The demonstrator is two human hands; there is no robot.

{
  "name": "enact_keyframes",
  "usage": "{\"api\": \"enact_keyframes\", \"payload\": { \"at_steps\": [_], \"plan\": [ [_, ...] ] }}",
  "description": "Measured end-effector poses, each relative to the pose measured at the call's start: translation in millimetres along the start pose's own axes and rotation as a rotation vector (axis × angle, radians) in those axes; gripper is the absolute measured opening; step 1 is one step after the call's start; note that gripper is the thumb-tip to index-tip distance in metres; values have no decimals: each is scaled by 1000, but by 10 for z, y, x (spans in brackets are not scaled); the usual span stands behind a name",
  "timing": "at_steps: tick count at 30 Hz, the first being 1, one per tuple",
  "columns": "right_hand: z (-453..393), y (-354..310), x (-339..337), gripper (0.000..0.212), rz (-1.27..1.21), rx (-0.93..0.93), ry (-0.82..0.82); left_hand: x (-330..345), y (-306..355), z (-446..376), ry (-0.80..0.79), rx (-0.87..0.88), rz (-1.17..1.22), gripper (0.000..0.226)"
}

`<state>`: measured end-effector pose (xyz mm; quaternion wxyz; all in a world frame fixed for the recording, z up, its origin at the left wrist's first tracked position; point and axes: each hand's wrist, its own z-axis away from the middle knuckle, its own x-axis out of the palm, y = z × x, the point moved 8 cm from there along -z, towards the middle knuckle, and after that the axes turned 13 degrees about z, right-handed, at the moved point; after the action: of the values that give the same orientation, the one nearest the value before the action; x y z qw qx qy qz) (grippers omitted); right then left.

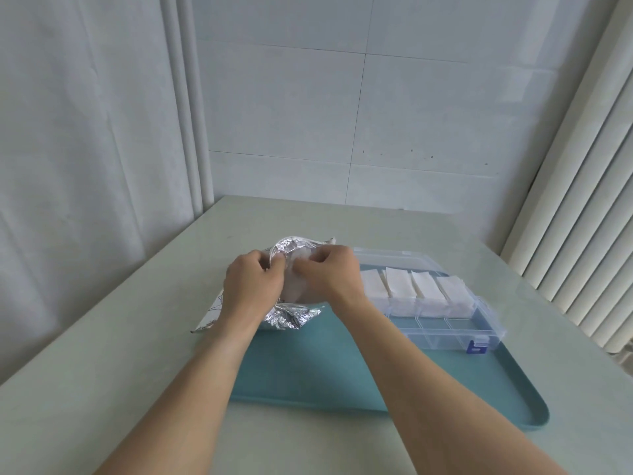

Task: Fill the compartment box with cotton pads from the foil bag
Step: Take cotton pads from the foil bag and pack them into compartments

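A crinkled silver foil bag (291, 317) lies at the far left corner of a teal tray (308, 371). My left hand (251, 286) grips the bag's open edge. My right hand (330, 274) pinches the white cotton pads (294, 289) showing in the bag's mouth. To the right, a clear compartment box (455, 329) stands open on the tray. Several of its far compartments hold white cotton pads (424, 286); the near row looks empty. Its lid (394, 260) lies flat behind it.
The tray rests on a pale table (102, 337) set against a tiled wall. The box has a blue latch (477, 346) on its near side. Vertical blinds (582, 234) hang at the right, and a curtain at the left.
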<state>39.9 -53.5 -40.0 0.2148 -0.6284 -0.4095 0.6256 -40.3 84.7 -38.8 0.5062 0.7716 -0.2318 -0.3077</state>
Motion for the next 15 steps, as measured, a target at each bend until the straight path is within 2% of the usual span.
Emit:
{"api": "enact_keyframes", "payload": {
  "at_steps": [4, 7, 10, 13, 15],
  "plan": [
    [-17, 235, -187, 29, -286, 127, 73, -19, -18, -23, 33, 26, -21, 38],
    [-19, 374, -126, 21, -454, 213, -46, -1, 6, -33, 38, 88, -42, 28],
    [64, 330, 8, 2, -471, 212, -217, 71, 55, 7, -8, 142, -28, 24],
    [172, 212, 82, 12, -482, 195, -330, 134, 47, 37, -56, 156, -80, 22],
    [168, 200, 105, 23, -453, 179, -341, 135, 30, 33, -61, 152, -99, 19]
  ]
}}
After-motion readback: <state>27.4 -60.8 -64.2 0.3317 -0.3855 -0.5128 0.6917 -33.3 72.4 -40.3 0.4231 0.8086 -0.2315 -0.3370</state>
